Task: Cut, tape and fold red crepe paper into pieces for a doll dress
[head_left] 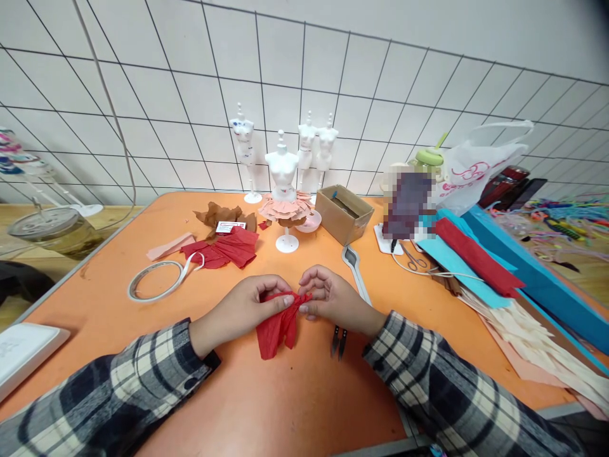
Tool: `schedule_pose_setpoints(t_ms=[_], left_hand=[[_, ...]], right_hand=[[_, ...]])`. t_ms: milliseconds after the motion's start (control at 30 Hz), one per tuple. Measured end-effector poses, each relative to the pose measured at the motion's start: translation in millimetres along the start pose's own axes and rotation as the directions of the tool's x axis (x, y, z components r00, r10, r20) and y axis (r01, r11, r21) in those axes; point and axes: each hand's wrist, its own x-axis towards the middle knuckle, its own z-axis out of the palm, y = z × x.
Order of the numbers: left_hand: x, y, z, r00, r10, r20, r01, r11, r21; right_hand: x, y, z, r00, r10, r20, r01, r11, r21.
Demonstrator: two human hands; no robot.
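My left hand (250,308) pinches a piece of red crepe paper (276,333) by its gathered upper edge, and the loose part hangs down below the fingers. At the right end of that edge, my right hand (330,298) has thumb and fingers closed on the same paper. Just ahead stands a small white mannequin (283,168) with a ruffled pink paper skirt (284,208). More red crepe paper (223,249) lies pleated to the left, beside a roll of white tape (157,281). Thread snips (339,343) lie partly under my right wrist.
Behind stand several bare mannequins, one (245,149) with blue marks. A cardboard box (345,212) sits right of the skirted one. Scissors (413,259), a blurred phone-like object (409,203), folded coloured paper (480,257) and a plastic bag (469,171) crowd the right. A white device (28,355) is at left.
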Motion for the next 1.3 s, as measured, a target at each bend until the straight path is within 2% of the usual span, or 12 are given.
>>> schedule_pose_setpoints(t_ms=[133, 300, 433, 500, 633, 733, 833, 933, 1133, 1300], left_hand=[[1, -2, 0, 0.999, -0.040, 0.035, 0.042, 0.996, -0.073], [2, -5, 1, 0.996, -0.050, -0.072, 0.044, 0.996, -0.072], [0, -1, 4, 0.992, -0.024, -0.123, 0.012, 0.995, -0.100], [-2, 2, 7, 0.992, -0.008, -0.123, -0.005, 0.995, -0.099], [-4, 4, 10, 0.986, 0.003, -0.166, -0.004, 1.000, -0.009], [-3, 3, 11, 0.979, 0.013, -0.204, -0.011, 1.000, 0.012], [-3, 4, 13, 0.973, 0.035, -0.227, -0.033, 0.999, 0.013], [-5, 4, 15, 0.961, 0.093, -0.262, -0.077, 0.994, 0.074], [-10, 1, 15, 0.906, 0.250, -0.343, -0.180, 0.958, 0.222], [-11, 1, 16, 0.889, 0.296, -0.348, -0.220, 0.945, 0.242]], right_hand=[[-1, -3, 2, 0.998, 0.040, -0.039, -0.043, 0.996, -0.079], [-3, -6, 5, 1.000, 0.005, -0.023, -0.007, 0.996, -0.089], [-3, -2, 10, 0.995, -0.014, -0.094, 0.006, 0.996, -0.088], [-4, 0, 13, 0.987, -0.074, -0.142, 0.054, 0.989, -0.141], [-7, -1, 17, 0.942, -0.236, -0.237, 0.136, 0.918, -0.371], [-9, -2, 18, 0.925, -0.292, -0.245, 0.151, 0.870, -0.469], [-9, 0, 19, 0.911, -0.333, -0.242, 0.182, 0.853, -0.489], [-7, 2, 20, 0.902, -0.342, -0.263, 0.192, 0.864, -0.466], [-8, 2, 23, 0.942, -0.215, -0.258, 0.174, 0.969, -0.175], [-6, 6, 22, 0.953, -0.204, -0.225, 0.180, 0.976, -0.125]])
